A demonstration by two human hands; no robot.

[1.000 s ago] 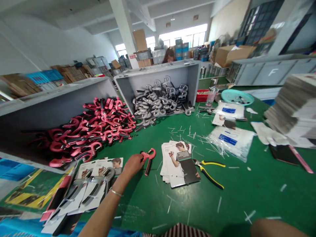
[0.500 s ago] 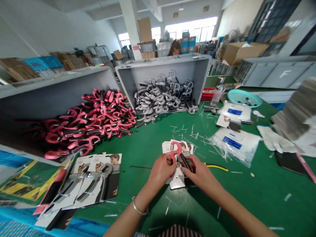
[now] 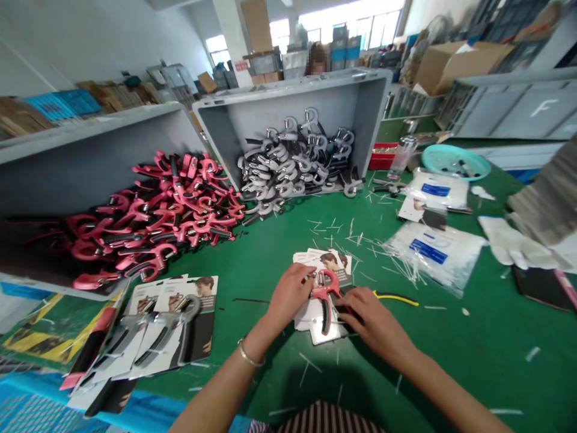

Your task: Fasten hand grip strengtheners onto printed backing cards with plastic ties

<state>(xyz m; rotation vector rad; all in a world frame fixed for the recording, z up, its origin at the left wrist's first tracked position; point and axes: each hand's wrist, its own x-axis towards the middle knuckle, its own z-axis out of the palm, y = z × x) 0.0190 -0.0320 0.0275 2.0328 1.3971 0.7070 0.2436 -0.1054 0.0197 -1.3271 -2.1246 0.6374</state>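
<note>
1. We see the pink hand grip with black-padded handles and a metal spring (image 3: 331,278) lying on the fanned stack of black-and-white printed cards (image 3: 303,314), its curved end pointing away, probably so both handles face the wearer.
2. Our left hand (image 3: 292,294) bends its fingertips beside the spring, seemingly to steady that end; whether they pinch it, we cannot tell.
3. Our right hand (image 3: 369,316) curls its fingers around the right handle, apparently to control the grip's angle against the card.
4. The yellow-and-black-handled pliers (image 3: 399,297) rest on the green surface (image 3: 252,258) just beyond the right hand, presumably for easy reach.
5. To the left, grey hand grips mounted on printed cards (image 3: 166,334) overlap, which we take as a way to save room.
6. The grey plastic bin of pink grips (image 3: 90,157) lies with its opening toward us, likely so we can reach straight in.
</note>
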